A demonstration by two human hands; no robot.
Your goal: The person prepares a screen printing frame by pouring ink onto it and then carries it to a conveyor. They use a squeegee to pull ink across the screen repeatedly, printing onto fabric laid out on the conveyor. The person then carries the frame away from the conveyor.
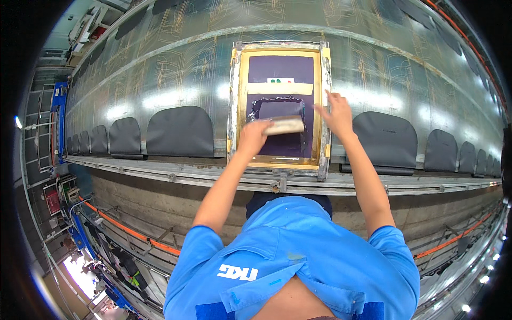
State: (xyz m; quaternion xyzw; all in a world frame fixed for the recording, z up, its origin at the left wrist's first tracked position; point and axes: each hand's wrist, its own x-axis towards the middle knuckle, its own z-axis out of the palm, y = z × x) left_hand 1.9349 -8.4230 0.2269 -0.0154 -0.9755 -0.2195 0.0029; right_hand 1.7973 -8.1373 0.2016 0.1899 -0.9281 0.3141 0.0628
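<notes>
A screen-printing frame (324, 152) with a dark purple mesh (281, 66) lies on the long table in front of me. My left hand (255, 137) is closed round the left end of a pale, worn squeegee (288, 125), which lies across the lower part of the mesh. Wet, dark ink (277, 99) makes a shiny ridge beyond the blade. My right hand (336, 113) rests at the frame's right side, its fingers spread and nothing held in them. A cream strip (280, 89) crosses the mesh farther up.
Dark grey, rounded panels lie in a row along the near table edge, one left (180, 132) and one right (385, 140) of the frame. A metal rail (213, 178) runs along this edge. Behind me stand racks with an orange bar (133, 233).
</notes>
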